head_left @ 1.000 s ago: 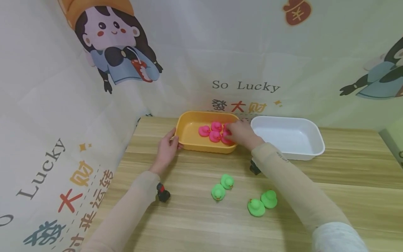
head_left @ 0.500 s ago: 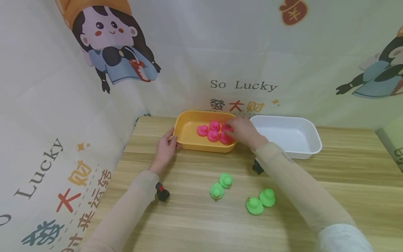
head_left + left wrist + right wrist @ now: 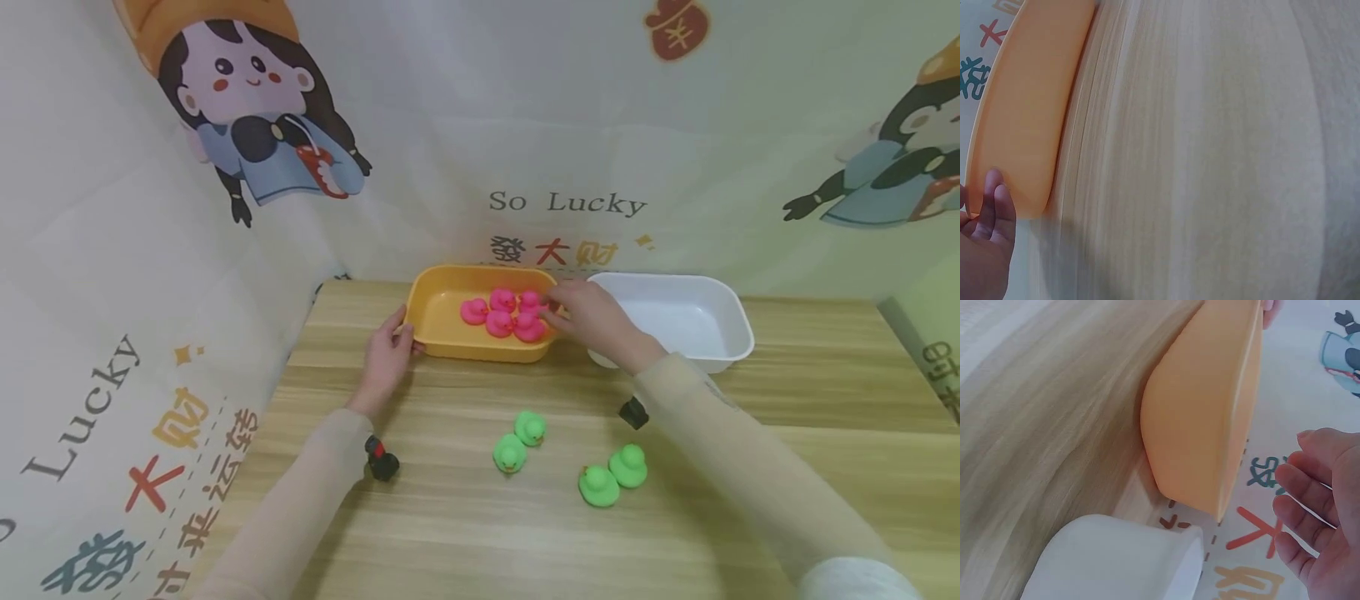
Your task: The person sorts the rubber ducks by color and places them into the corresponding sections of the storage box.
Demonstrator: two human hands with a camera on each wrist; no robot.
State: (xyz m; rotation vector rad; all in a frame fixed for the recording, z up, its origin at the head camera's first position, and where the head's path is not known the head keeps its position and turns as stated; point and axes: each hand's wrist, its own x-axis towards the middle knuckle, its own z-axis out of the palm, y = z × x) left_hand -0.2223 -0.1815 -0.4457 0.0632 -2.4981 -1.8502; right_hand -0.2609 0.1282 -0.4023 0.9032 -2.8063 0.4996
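Note:
Several pink rubber ducks (image 3: 500, 323) sit clustered in the right half of an orange plastic basin (image 3: 480, 353). My left hand (image 3: 385, 365) holds the basin's left end at the rim; in the left wrist view its fingers (image 3: 1002, 209) lie against the outer wall. Over the basin's right end hovers my right hand (image 3: 596, 321), its fingers loosely bent with nothing between them. The right wrist view shows that hand (image 3: 1325, 512) apart from the basin wall (image 3: 1191, 419). Several green rubber ducks (image 3: 510, 454) rest on the table in two pairs, nearer to me.
A white plastic basin (image 3: 693, 312) stands right of the orange one, partly behind my right hand. Both are on a wood-grain table (image 3: 450, 533) against a printed cloth backdrop (image 3: 427, 125). Black wrist cameras (image 3: 382, 460) are strapped to the sleeves.
My right hand has come away from the pink ducks and moved right, its fingers loosening. The pink ducks at the right end show more fully. My left hand keeps its hold. The head view has shifted slightly.

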